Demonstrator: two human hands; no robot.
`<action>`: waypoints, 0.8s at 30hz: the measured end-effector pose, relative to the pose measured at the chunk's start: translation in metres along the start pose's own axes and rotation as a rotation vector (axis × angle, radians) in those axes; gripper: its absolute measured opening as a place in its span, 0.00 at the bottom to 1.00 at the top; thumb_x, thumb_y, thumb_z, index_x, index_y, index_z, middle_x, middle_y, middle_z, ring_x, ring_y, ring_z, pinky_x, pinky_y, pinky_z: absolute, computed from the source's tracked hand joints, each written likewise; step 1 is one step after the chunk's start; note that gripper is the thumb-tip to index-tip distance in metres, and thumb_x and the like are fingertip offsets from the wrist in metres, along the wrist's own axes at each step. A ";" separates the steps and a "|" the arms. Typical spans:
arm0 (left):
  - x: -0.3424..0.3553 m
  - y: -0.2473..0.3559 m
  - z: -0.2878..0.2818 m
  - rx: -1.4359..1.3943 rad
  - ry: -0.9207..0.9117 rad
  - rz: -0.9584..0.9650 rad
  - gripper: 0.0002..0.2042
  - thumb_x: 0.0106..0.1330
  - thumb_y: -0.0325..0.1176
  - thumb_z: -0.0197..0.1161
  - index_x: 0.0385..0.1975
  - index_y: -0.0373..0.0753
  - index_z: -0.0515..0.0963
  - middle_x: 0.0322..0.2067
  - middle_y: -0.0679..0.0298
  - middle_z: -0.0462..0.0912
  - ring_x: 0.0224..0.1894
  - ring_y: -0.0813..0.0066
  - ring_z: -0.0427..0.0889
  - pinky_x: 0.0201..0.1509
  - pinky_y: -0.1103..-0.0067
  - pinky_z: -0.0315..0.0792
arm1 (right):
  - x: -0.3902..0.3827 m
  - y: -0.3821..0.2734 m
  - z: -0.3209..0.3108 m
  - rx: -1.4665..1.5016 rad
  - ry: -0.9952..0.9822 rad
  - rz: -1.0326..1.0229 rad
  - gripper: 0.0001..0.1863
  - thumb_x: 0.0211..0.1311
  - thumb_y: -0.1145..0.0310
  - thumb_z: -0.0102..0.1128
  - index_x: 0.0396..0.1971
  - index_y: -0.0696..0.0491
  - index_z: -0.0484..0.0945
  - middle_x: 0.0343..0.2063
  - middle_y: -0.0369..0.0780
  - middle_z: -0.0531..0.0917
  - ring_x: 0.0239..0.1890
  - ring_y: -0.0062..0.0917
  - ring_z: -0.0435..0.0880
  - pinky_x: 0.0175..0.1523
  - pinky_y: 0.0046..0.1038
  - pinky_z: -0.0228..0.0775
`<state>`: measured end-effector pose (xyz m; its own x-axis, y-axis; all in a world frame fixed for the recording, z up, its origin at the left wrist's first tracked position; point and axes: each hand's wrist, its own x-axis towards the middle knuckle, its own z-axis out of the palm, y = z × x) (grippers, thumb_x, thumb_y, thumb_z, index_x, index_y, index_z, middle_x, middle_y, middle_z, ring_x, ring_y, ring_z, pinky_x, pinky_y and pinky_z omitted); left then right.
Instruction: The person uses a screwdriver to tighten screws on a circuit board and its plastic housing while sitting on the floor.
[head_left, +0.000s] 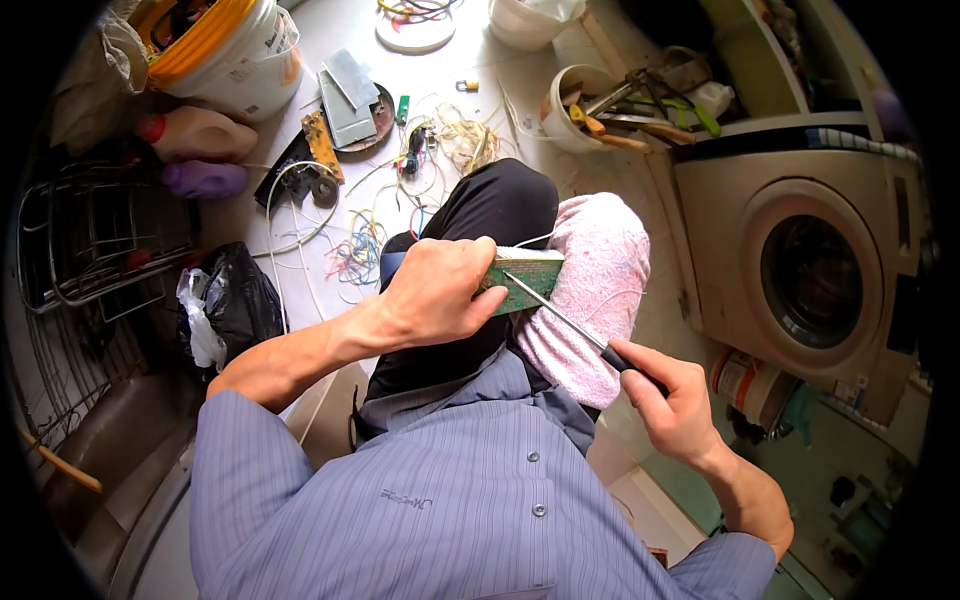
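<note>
My left hand (440,292) is closed round the left end of a green circuit board (528,285), held above my knees. A long screwdriver (560,313) with a dark handle is in my right hand (665,395), its fingers wrapped round the handle. The thin metal shaft slants up and left, and its tip meets the face of the board near my left thumb. A pink towel (600,270) covers my right knee, just beyond the board. The left end of the board is hidden by my fingers.
Loose wires (358,250) and a tangled wire bundle (468,143) lie on the floor ahead. Grey metal plates (347,98) rest on a round dish. A tool bucket (572,110) stands ahead right, near a washing machine (800,260). At left are a white bucket (235,70) and black bag (245,295).
</note>
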<state>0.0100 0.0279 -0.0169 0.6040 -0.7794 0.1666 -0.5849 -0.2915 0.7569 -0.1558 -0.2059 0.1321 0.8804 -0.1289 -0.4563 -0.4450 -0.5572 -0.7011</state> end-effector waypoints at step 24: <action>0.006 0.047 -0.031 0.499 0.102 0.179 0.26 0.51 0.37 0.73 0.52 0.40 0.76 0.51 0.56 0.77 0.58 0.52 0.74 0.51 0.63 0.71 | 0.014 -0.013 -0.013 -1.053 0.157 -0.837 0.17 0.57 0.71 0.63 0.47 0.61 0.84 0.16 0.32 0.63 0.16 0.20 0.65 0.19 0.25 0.55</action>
<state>0.0036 0.0266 0.0392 0.5064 -0.7905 0.3446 -0.8546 -0.4068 0.3228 -0.1353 -0.2117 0.1416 0.8637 0.5038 0.0136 0.5028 -0.8632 0.0461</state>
